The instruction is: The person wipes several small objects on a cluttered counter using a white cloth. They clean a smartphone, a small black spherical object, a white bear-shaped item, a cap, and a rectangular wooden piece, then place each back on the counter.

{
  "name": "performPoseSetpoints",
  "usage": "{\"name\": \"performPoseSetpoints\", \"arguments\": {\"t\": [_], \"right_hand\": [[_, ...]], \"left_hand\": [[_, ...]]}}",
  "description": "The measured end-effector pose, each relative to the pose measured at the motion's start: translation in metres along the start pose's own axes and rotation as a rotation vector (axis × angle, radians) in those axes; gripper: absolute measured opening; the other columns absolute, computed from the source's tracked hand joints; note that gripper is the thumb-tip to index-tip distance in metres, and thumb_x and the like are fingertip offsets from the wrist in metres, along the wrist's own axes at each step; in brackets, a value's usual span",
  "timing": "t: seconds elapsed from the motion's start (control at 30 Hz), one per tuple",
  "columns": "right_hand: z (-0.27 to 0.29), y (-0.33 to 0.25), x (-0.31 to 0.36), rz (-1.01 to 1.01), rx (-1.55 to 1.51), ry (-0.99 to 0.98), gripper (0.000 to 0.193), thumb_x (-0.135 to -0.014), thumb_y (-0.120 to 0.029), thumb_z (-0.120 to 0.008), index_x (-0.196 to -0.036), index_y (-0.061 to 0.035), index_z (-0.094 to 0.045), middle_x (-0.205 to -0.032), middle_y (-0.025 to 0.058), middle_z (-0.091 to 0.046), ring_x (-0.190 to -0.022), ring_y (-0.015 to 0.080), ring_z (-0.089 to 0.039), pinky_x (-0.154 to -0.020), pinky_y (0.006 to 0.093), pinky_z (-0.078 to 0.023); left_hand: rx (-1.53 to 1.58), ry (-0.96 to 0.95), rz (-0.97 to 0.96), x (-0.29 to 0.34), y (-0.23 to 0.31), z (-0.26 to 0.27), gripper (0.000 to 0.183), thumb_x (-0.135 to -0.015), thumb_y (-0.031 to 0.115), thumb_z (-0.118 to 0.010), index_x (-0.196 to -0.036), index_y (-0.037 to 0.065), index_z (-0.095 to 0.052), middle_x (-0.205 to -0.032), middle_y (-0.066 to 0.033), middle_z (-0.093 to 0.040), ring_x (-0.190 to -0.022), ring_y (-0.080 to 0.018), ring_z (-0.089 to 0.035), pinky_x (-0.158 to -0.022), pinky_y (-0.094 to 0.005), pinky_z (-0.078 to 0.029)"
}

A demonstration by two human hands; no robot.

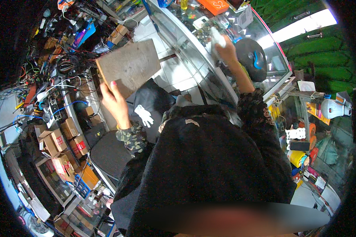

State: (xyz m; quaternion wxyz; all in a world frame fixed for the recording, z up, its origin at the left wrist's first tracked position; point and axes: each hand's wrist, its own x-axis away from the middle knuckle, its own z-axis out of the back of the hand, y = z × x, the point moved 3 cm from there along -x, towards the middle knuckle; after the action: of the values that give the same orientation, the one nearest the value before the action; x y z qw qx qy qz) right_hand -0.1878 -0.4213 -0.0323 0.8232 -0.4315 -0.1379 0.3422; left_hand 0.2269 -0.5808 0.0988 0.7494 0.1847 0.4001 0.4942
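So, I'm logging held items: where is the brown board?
Head view, upper left: the left hand holds the brown board by its left edge, left of the glass counter.

Person's left forearm (124, 121) extends forward; left hand (115, 102) grips between thumb (114, 84) and fingers (103, 87), digits directed away from torso (221, 158). Right forearm (242, 77) reaches farther forward; right hand (226, 50) closed in wrapped grip.

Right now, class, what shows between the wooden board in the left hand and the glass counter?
The head view shows white floor tiles, lower down, between the wooden board and the glass counter.
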Motion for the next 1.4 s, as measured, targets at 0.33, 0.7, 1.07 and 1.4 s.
{"name": "performPoseSetpoints", "arguments": {"t": [0.33, 0.7, 1.07, 1.4], "right_hand": [[-0.064, -0.025, -0.141, 0.271, 0.574, -0.107, 0.051, -0.085, -0.017, -0.065, -0.135, -0.0229, -0.056, -0.126, 0.0140, -0.060, -0.118, 0.0358, -0.058, -0.096, 0.0510, -0.048], [-0.085, -0.006, -0.013, 0.454, 0.603, -0.024, 0.061, -0.079, 0.000, -0.057, -0.132, -0.0301, -0.062, -0.127, 0.0114, -0.056, -0.113, 0.0358, -0.052, -0.093, 0.0495, -0.046], [0.014, 0.033, 0.167, 0.371, 0.670, -0.016, 0.058, -0.077, 0.001, -0.059, -0.125, -0.0298, -0.065, -0.126, 0.0107, -0.055, -0.105, 0.0351, -0.053, -0.088, 0.0485, -0.046], [0.109, 0.077, 0.298, 0.123, 0.692, -0.111, 0.063, -0.073, 0.001, -0.066, -0.122, -0.0369, -0.065, -0.118, 0.0058, -0.056, -0.107, 0.0333, -0.053, -0.086, 0.0470, -0.044]], "left_hand": [[-0.055, -0.183, 0.182, 0.036, -0.017, -0.010, 0.025, -0.102, 0.025, -0.057, -0.096, 0.001, -0.054, -0.060, -0.0159, -0.047, -0.051, -0.0224, -0.040, -0.050, -0.0401, -0.034], [-0.085, -0.265, 0.149, 0.024, -0.015, -0.033, 0.029, -0.102, 0.030, -0.056, -0.099, 0.001, -0.056, -0.063, -0.0184, -0.054, -0.052, -0.0290, -0.049, -0.052, -0.0425, -0.039], [0.083, -0.141, 0.061, 0.035, 0.010, -0.035, 0.031, -0.103, 0.030, -0.055, -0.103, -0.001, -0.058, -0.073, -0.0150, -0.060, -0.063, -0.0206, -0.052, -0.061, -0.0376, -0.046], [0.767, -0.005, 0.361, 0.059, 0.004, -0.024, 0.018, -0.103, 0.021, -0.056, -0.103, 0.004, -0.057, -0.088, 0.0021, -0.054, -0.082, -0.0082, -0.050, -0.076, -0.0255, -0.043]]}}
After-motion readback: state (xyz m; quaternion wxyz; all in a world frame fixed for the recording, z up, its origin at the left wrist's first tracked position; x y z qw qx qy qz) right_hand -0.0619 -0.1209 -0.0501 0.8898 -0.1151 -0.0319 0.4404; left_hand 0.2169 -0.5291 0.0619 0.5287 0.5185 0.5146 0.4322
